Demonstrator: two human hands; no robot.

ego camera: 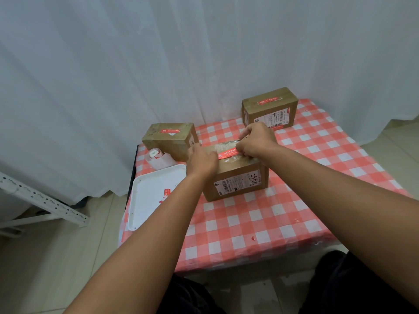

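Cardboard box (235,177) on checked table (260,223): I see L hand (200,159) gripping its left edge, R hand (256,141) pinching clear tape (226,145) on top.

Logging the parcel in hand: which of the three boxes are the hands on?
The front box, handwritten digits on its label: left hand holds it, right hand pinches its top tape. Untouched: left rear box, right rear box.
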